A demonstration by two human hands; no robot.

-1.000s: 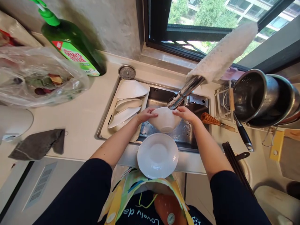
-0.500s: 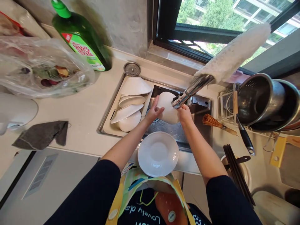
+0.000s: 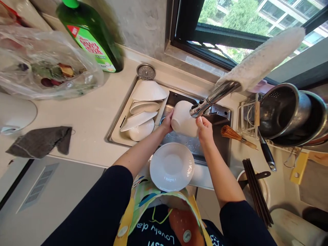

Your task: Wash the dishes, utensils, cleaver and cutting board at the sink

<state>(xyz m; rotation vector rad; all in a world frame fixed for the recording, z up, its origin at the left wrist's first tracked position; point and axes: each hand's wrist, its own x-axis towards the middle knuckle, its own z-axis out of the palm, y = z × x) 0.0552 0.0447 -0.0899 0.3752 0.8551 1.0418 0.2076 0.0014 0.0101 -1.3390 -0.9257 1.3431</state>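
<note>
Item: white ceramic bowl, tilted on its side above a stainless-steel sink, just beside the mouth of a chrome pull-out faucet.
Left hand: fingers grasping the bowl's left side.
Right hand: fingers grasping the bowl's lower right side.
Also present: round white plate, on the sink's front edge; white dishes, propped in a cream draining tray; green dish-soap bottle, its label's red characters unreadable.
Markings: dark printed garment reads "Lovely da", upside down, the remainder cut off.
</note>
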